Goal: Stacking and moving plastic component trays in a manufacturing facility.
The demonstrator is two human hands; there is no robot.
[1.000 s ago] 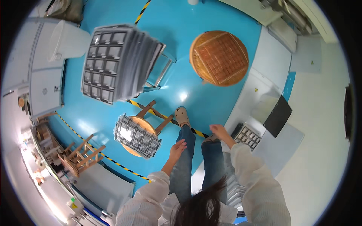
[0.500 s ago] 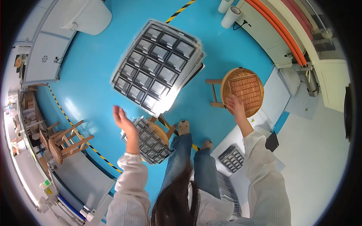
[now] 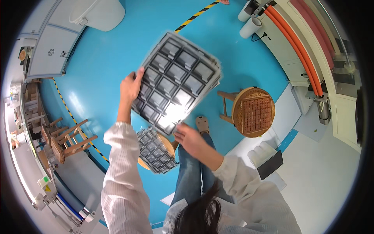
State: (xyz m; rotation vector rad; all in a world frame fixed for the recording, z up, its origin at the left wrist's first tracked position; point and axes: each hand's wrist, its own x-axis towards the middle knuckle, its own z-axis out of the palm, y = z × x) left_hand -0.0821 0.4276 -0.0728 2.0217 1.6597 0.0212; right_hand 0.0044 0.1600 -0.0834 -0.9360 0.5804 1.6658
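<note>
A stack of plastic trays [image 3: 189, 66] with square compartments is tilted in front of me, a bright glare near its lower corner. Along its left edge my left hand [image 3: 131, 87] is closed, thumb up against the rim. My right hand [image 3: 191, 141] holds the near corner, its fingertips partly hidden by the tray. Below lies another, smaller-looking stack of compartment trays [image 3: 156, 151] on a round wooden stool [image 3: 168, 143]. What the upper stack rests on, if anything, is hidden.
To the right, a round wooden stool [image 3: 235, 103] bears a reddish-brown gridded slab [image 3: 257, 115]. A white bin [image 3: 103, 15] stands far left. Wooden stools [image 3: 74, 140] are at the left bench. White rolls [image 3: 250, 27] and orange tubes [image 3: 296, 50] are far right.
My left hand has come up onto the tray stack's left edge. My right hand has left the gridded slab and moved left to the stack's near corner.
</note>
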